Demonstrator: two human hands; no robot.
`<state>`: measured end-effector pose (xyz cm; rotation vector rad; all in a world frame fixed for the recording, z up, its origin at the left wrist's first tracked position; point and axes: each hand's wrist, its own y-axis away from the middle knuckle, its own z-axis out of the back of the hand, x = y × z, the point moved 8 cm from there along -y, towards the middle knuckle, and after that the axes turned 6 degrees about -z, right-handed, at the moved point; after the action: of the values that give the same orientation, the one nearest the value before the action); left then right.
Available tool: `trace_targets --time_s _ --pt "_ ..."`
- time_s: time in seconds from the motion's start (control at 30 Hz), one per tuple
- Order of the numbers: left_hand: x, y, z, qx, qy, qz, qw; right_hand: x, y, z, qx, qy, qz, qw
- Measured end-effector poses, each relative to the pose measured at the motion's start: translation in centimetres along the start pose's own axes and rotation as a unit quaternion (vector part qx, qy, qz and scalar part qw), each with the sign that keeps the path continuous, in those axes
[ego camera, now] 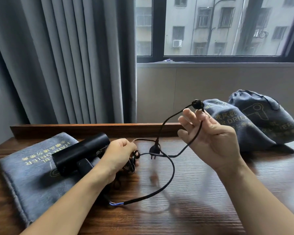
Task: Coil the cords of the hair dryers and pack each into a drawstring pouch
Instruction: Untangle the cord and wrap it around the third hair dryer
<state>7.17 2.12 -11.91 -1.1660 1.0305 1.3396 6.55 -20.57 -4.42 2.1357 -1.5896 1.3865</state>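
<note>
A black hair dryer (81,152) lies on a flat grey drawstring pouch (27,168) at the left of the wooden table. My left hand (119,155) grips a bundle of coiled black cord (131,162) beside the dryer's handle. My right hand (209,138) is raised, palm toward me and fingers spread, with the cord (191,142) running across the palm and up over the fingertips to a knot-like loop (197,103). The plug (154,150) hangs above the table between my hands. A loose cord end with bare blue and white wires (116,203) lies near my left forearm.
Two filled grey pouches (255,122) printed with a dryer picture lean at the back right of the table. A raised wooden ledge (92,128) runs along the table's far edge. Grey curtains hang behind on the left, a window on the right.
</note>
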Motion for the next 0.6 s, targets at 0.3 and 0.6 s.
trace_targets --time_s 0.3,0.6 --pt "-0.8 0.9 -1.6 0.080 -0.029 -0.024 0.996 3.6 -2.4 -1.5 -0.004 -0.011 0.062 0.998" --pt "-3.1 0.7 1.5 -0.073 0.129 -0.109 0.983 4.7 -1.7 2.3 -0.166 0.096 0.084 0.978"
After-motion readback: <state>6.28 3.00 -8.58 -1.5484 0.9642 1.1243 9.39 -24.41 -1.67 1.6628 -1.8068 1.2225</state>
